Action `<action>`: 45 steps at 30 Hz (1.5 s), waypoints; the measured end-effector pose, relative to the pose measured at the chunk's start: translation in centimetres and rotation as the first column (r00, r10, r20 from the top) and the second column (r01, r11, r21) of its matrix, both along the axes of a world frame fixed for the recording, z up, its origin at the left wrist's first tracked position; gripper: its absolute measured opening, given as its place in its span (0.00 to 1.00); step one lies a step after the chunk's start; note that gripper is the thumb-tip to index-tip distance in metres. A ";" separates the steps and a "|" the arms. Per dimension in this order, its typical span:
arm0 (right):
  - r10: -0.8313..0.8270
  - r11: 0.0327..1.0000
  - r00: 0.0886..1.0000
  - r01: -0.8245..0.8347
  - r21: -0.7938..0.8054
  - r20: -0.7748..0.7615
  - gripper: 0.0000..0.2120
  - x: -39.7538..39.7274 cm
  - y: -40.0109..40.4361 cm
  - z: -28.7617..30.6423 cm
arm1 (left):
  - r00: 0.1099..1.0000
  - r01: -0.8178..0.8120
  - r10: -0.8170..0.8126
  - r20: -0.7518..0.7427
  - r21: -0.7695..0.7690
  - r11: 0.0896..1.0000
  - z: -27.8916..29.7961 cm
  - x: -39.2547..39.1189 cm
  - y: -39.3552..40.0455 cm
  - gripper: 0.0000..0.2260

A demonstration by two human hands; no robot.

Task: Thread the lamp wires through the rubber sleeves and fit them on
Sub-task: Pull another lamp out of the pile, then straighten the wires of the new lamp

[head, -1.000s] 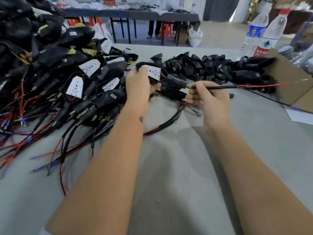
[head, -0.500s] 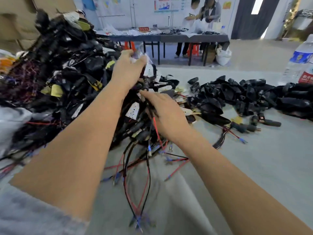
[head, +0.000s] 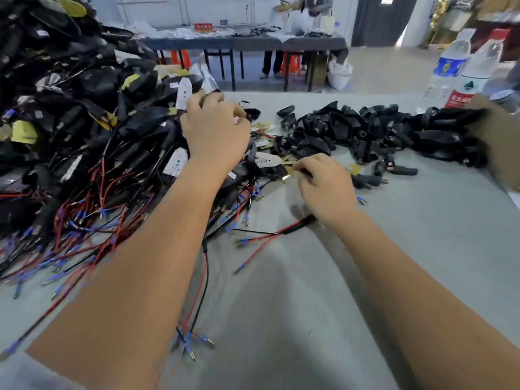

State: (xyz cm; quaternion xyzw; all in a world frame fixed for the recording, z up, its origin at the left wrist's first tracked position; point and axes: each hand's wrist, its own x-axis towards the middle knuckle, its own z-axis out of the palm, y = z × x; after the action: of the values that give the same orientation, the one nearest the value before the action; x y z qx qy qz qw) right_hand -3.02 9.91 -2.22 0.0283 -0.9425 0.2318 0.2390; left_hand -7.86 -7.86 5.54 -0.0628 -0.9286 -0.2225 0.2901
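Hands reach out over the grey tabletop (head: 422, 249). Left hand (head: 215, 133) curls into the big heap of black lamps with red and black wires (head: 84, 142). Right hand (head: 326, 184) pinches something small; I cannot tell what. Black rubber sleeves (head: 365, 130) lie just past the right hand, nearer to it.

You are looking over a grey table (head: 422, 249). At the upper right two water bottles (head: 461, 71) are standing side by side, one with a blue label, one with a red. A cardboard box (head: 501, 144) is sitting at the right edge. Across the top a long table (head: 242, 43) is carrying clutter, with people (head: 306, 7) standing behind it and a white bag (head: 339, 73) leaning by its leg.
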 end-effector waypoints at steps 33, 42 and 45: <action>0.508 0.585 0.836 -0.158 -0.796 0.207 0.01 3.6 6.0 0.3 | 0.845 -0.042 -0.485 0.225 0.932 0.359 -9.5 1.6 12.7 0.17; 0.331 0.299 0.940 -0.025 -0.954 0.079 0.18 1.5 7.8 -0.8 | 0.683 0.224 -0.717 0.136 0.896 0.383 -7.8 3.4 13.0 0.13; 0.291 0.226 0.955 -0.011 -0.974 0.057 0.19 1.3 8.5 -1.0 | 0.567 0.312 -0.772 0.289 0.792 0.525 -7.9 3.9 13.1 0.13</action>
State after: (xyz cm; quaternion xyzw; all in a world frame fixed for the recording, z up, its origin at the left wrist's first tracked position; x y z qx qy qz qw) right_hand -1.76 18.41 -3.25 -0.0595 -0.6122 0.7851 0.0724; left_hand -3.95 5.22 -2.37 -0.1863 -0.7471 -0.6271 -0.1179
